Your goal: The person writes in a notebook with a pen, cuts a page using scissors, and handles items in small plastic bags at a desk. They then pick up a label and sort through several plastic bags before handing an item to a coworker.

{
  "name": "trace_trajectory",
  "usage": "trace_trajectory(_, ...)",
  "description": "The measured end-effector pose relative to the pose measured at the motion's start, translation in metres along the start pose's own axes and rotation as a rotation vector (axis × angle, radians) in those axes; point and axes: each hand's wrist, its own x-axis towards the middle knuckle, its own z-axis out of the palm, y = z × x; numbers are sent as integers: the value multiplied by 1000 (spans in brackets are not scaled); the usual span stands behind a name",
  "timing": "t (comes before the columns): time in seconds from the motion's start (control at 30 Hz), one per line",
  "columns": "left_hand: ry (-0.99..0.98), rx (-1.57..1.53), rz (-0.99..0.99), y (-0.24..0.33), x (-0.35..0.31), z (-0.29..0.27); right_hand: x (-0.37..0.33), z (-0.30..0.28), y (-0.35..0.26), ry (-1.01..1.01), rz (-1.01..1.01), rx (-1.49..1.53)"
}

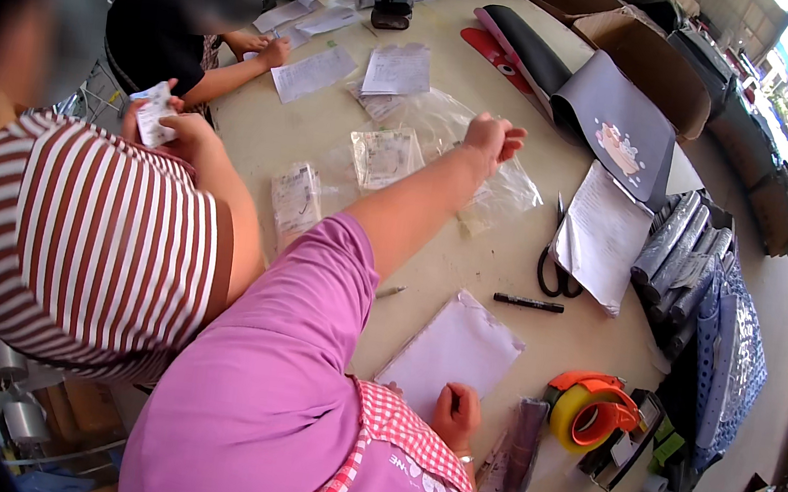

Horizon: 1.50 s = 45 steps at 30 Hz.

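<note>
My left hand [495, 141] is stretched far across the table, its fingers curled in over a crumpled clear plastic bag [512, 187]. Whether it grips anything is hidden. Near my body, my right hand [458, 414] rests in a loose fist at the lower edge of a stack of white paper [455, 350], and nothing shows in it. A black marker [528, 303] lies just beyond the paper, and a pen [391, 291] lies to its left. Bagged packets with printed labels, one square [386, 158] and one narrower [296, 198], lie left of my left forearm.
At my left, a person in a striped shirt [113, 234] holds a small white packet [153, 114]; another person's hand [273, 52] is over papers. To the right are black scissors [561, 273], a paper pad [602, 231], an orange tape dispenser [594, 413], rolled mats and cardboard boxes [643, 65].
</note>
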Motion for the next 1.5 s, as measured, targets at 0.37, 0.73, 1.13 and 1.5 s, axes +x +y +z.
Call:
trace_trajectory(0.37,-463,540,61,-63,-201,-85,-2,-8,-6,-78,-49,-14)
trace_trajectory(0.73,-478,1161,522,-69,-329,-234,-32,-39,-29,-98,187,-459)
trace_trajectory(1.13,-698,1189,730,-69,-353,-269,-38,-9,-31,-18,451,-719)
trace_trajectory(1.5,-806,1137,614,-15,-325,-311,-48,10,-22,160,504,-664)
